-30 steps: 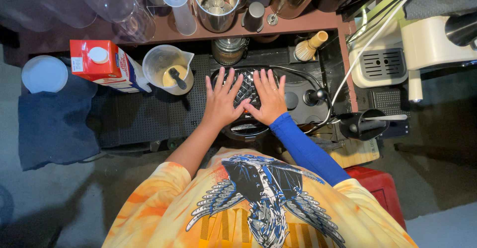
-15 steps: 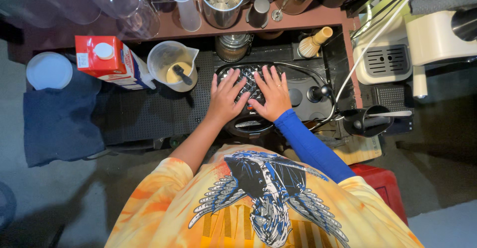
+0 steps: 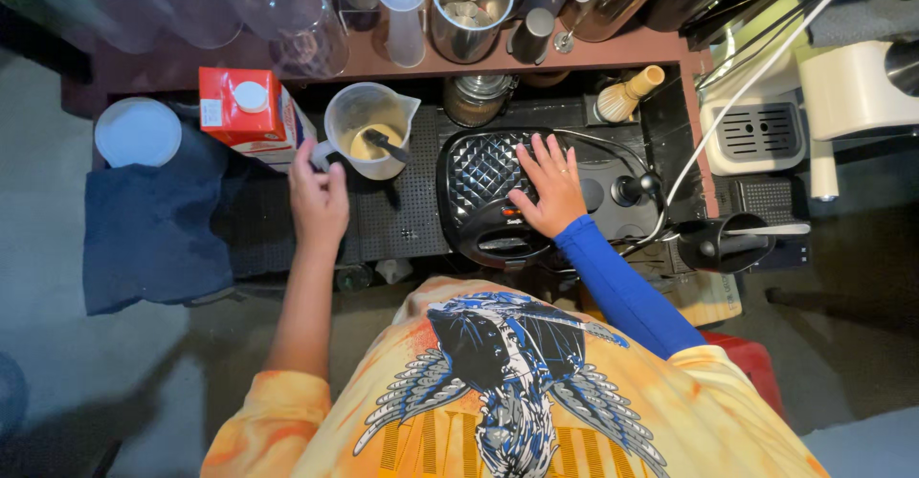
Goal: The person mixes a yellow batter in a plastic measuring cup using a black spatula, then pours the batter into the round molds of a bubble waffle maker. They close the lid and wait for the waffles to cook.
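Landmark was the black waffle maker (image 3: 493, 196), lid shut, sitting mid-counter on the black perforated mat (image 3: 402, 220).

Far left of the waffle maker: a white round lid (image 3: 137, 132), resting at the top edge of a dark blue cloth (image 3: 158, 229) that hung over the counter edge. Closer in, still left of the waffle maker, a red and white carton (image 3: 247, 110) with a white cap stood upright.

Left hand (image 3: 319, 200) sat left of the waffle maker, open, fingers loosely spread, gripping nothing; fingertips were just beside the handle of the clear measuring jug (image 3: 367, 129); contact could not be told. The jug stood just left and above the waffle maker's top-left corner, with tan batter and a dark spoon (image 3: 383, 143) inside.

Behind the waffle maker, on the brown shelf (image 3: 613, 52): clear glasses (image 3: 306, 28), a clear plastic cup (image 3: 402, 9), a steel jug (image 3: 469, 4). A round metal jar (image 3: 477, 100) stood right behind the lid.

Right hand (image 3: 550, 191), in a blue sleeve (image 3: 622, 287), lay flat and open on the right part of the waffle maker's lid, fingers spread, pressing palm-down, grasping nothing.

Right of the waffle maker: a bamboo whisk (image 3: 627, 97), a black knob (image 3: 632, 189), a white cable (image 3: 756, 76), a black cup (image 3: 723, 242), a white appliance (image 3: 766, 133).
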